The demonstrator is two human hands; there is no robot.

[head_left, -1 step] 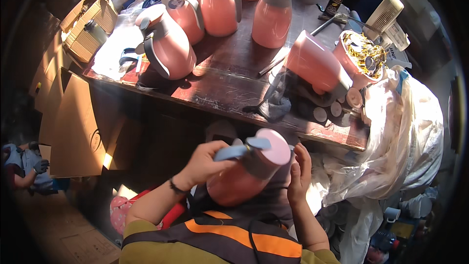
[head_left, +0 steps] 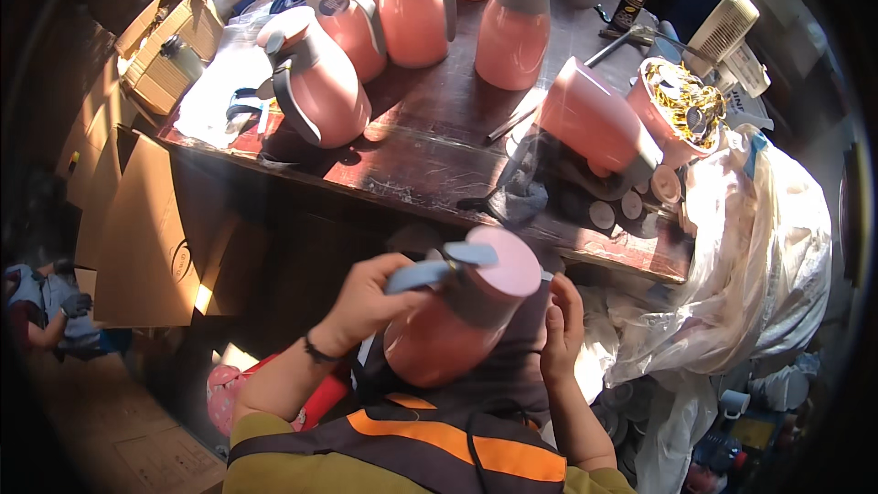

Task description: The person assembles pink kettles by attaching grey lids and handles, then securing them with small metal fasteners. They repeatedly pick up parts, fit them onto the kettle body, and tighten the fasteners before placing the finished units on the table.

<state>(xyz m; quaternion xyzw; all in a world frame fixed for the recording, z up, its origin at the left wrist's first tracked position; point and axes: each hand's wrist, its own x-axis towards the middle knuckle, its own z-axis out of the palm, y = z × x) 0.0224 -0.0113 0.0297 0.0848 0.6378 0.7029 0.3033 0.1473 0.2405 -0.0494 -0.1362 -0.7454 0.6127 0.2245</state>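
Gripping a pink jug (head_left: 439, 338) by its grey-blue handle (head_left: 416, 277) with my left hand (head_left: 375, 297), fingers closed round it. Jug is tilted, its pink lid (head_left: 510, 263) up and leaning right, held over my lap, off the near edge of the bench (head_left: 421, 151). Right hand (head_left: 562, 329) is raised just beside the jug's right side, fingers part-curled; can't tell whether it touches the jug or pinches the small pale bit at its fingertips.

On the bench: one lidded jug (head_left: 325, 101) near the front left corner, a second (head_left: 346, 37) and a third (head_left: 413, 27) behind it toward the far edge. An open-topped jug (head_left: 512, 46) stands toward the middle of the far edge. Another jug (head_left: 590, 119) lies on its side, mouth toward the near right corner, pink discs (head_left: 666, 185) beside it. Dark cloth (head_left: 519, 203) sits at the near edge. By the right edge, a pink container (head_left: 651, 123) full of gold ties (head_left: 700, 105). Clear plastic sheeting (head_left: 741, 256) bunches past the near right corner.
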